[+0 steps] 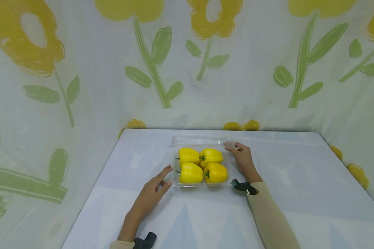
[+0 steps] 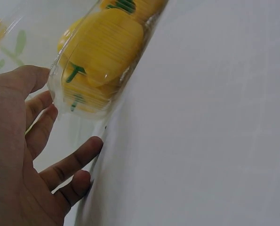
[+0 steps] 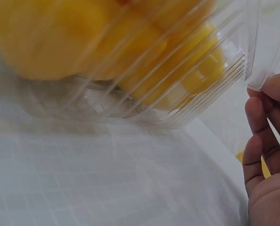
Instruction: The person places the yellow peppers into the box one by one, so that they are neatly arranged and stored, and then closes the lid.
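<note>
A clear plastic clamshell container (image 1: 176, 181) sits on the table with several yellow bell peppers (image 1: 190, 173) inside, their green stems showing. Its lid (image 1: 202, 141) is raised at the far side. My right hand (image 1: 243, 159) pinches the lid's right corner between thumb and fingers, as the right wrist view (image 3: 267, 183) also shows on the hand. On the other side, my left hand (image 1: 149, 193) has its fingers spread and mostly straight, with fingertips right at the container's left rim. In the left wrist view the container's ribbed wall (image 2: 90, 101) is close to those fingers (image 2: 38, 110).
A pale patterned cloth covers the table (image 1: 286, 207), whose far edge meets a curtain (image 1: 249, 76) printed with yellow flowers and green leaves. Each wrist wears a black strap device (image 1: 244, 186).
</note>
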Available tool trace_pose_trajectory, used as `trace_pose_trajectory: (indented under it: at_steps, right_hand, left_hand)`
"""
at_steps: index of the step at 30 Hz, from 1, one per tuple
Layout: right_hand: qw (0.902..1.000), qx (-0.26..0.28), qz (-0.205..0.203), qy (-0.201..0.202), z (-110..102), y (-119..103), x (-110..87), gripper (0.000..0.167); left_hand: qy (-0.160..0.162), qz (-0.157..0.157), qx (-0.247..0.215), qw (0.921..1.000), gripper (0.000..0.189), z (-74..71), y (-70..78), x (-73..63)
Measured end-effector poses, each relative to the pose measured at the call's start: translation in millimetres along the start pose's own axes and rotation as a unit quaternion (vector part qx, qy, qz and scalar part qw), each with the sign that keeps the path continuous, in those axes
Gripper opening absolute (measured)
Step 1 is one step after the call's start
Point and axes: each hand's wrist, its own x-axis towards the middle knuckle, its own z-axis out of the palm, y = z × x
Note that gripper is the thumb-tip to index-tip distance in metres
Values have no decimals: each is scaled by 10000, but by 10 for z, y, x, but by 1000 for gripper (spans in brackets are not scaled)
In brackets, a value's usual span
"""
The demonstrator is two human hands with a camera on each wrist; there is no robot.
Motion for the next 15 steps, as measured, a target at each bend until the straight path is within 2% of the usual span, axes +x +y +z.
trace_pose_trajectory:
  at_steps: [5, 15]
  right_hand:
    - [9999, -14, -122, -98, -12, -23, -18, 33]
    - [9999, -52, 20, -86, -13, -64, -41, 24]
  left_hand:
    - [15, 41, -13, 10000, 53, 3, -3, 5]
    - [55, 188, -91, 9998, 53, 6, -29, 2]
